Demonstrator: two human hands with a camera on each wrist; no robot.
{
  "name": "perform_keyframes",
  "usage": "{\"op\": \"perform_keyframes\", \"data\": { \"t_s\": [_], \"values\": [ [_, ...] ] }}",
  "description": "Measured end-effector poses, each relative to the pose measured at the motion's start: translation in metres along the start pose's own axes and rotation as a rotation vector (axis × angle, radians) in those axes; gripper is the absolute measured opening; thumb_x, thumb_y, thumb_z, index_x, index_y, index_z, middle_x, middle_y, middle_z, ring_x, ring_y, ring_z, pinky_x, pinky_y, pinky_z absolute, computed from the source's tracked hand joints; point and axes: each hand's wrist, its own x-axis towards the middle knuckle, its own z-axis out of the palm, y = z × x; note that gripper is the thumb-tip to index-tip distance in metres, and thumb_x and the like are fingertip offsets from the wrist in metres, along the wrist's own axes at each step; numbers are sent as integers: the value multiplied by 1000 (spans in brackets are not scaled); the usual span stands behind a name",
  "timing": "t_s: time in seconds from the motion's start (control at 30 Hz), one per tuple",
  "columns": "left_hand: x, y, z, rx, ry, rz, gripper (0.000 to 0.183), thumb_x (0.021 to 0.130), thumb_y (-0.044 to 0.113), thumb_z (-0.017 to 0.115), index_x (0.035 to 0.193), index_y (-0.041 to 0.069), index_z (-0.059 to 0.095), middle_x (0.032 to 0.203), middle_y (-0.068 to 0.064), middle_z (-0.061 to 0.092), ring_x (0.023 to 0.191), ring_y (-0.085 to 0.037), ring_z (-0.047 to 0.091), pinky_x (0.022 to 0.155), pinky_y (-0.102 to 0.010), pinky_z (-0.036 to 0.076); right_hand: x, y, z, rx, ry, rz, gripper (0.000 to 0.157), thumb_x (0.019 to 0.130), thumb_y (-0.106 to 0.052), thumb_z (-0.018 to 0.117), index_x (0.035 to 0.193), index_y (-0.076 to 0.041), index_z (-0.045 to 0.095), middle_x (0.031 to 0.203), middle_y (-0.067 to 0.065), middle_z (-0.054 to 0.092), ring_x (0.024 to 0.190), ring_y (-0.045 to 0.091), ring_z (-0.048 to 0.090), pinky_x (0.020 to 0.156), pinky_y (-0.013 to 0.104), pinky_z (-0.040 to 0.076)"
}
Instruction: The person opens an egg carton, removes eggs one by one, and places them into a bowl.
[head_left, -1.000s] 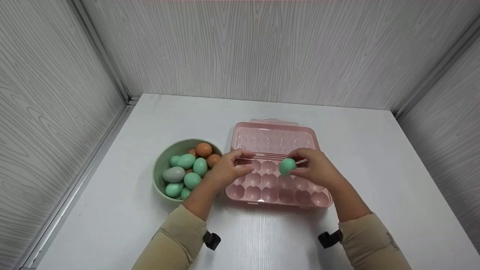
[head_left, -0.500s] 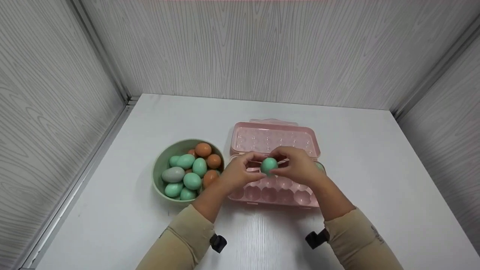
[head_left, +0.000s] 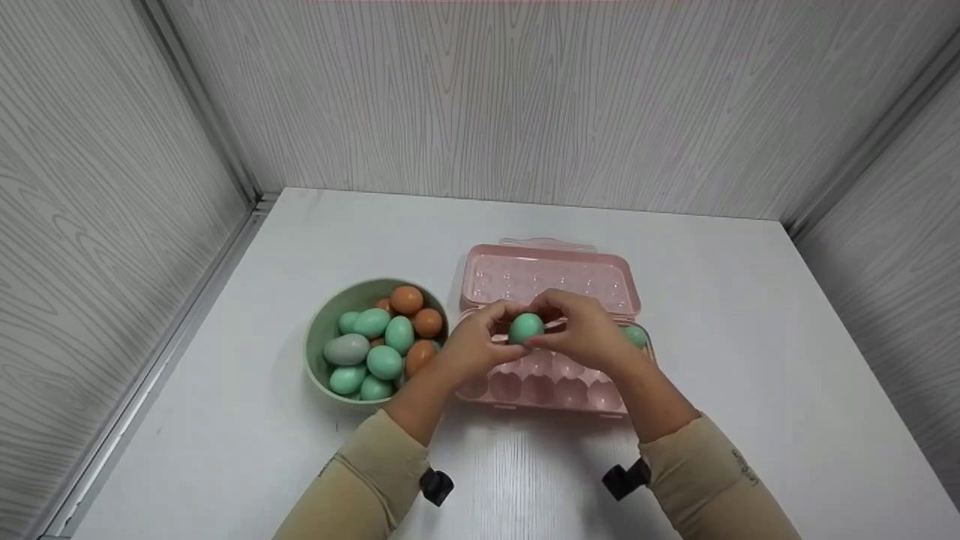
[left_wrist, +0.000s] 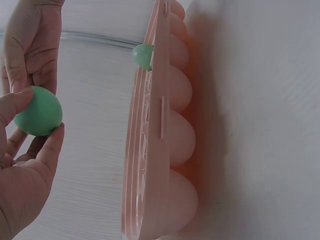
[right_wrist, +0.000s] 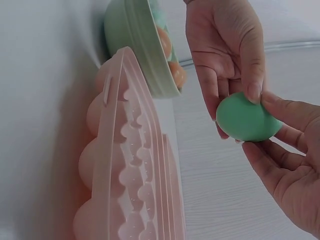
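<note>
Above the pink egg box [head_left: 536, 409], a green egg [head_left: 527, 328] is held between both hands. My left hand [head_left: 474, 349] pinches it from the left, thumb and fingertips against the shell. From the other side my right hand [head_left: 591, 331] grips the same egg between thumb and fingers, as the right wrist view shows. Another green egg [left_wrist: 143, 56] sits in the box at its back right corner. The box stands open, its lid [head_left: 555, 283] folded back; the hands cover part of its cups.
Left of the box stands a pale green bowl [head_left: 312, 366] heaped with green eggs [head_left: 385, 362], brown eggs [head_left: 406, 300] and one greyish egg [head_left: 347, 349]. All rest on a white table [head_left: 750, 315], with wood-grained panels [head_left: 480, 97] behind and at the sides.
My right hand has carried the green egg leftward to my left hand, whose fingers now hold it too. The right arm's shift uncovers the egg in the box. Bowl and box stay put.
</note>
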Motion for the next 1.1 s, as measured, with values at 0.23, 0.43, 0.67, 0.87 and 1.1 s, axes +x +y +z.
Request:
{"op": "perform_keyframes", "data": {
  "t_s": [0.23,0.43,0.67,0.87,1.1],
  "values": [
    [-1,-2,-3,10,23,-10,42,80,5,69,120,3,53,116,-9,57,107,-24,54,95,-36,43,1,-3,1,-9,-3,-11,25,76,-18,75,97,-12,63,95,-1,63,93,15,60,85,34,50],
    [3,-26,-10,-41,40,-43,43,79,14,72,119,13,54,116,-1,56,109,-19,53,91,-32,45,0,-3,-2,11,6,-8,22,80,-17,72,99,-11,64,98,3,64,96,17,61,86,34,49],
    [0,-41,-26,-70,113,-65,47,78,20,73,121,20,53,117,1,54,109,-17,53,87,-31,47,-1,4,-7,21,35,23,20,80,-14,71,98,-10,63,95,8,63,94,18,60,85,36,50],
    [-8,-43,-45,-16,192,-121,47,78,21,73,121,21,55,116,-2,55,105,-19,55,85,-31,48,-2,8,-10,36,34,42,17,81,-12,69,96,-8,63,92,7,62,90,18,59,84,34,50],
    [-19,-51,-69,0,252,-122,52,79,15,72,126,8,51,122,-11,51,110,-23,53,94,-35,43,-3,14,-11,42,38,42,15,82,-16,69,95,-10,63,89,3,62,88,16,58,82,33,50]
  ]
}}
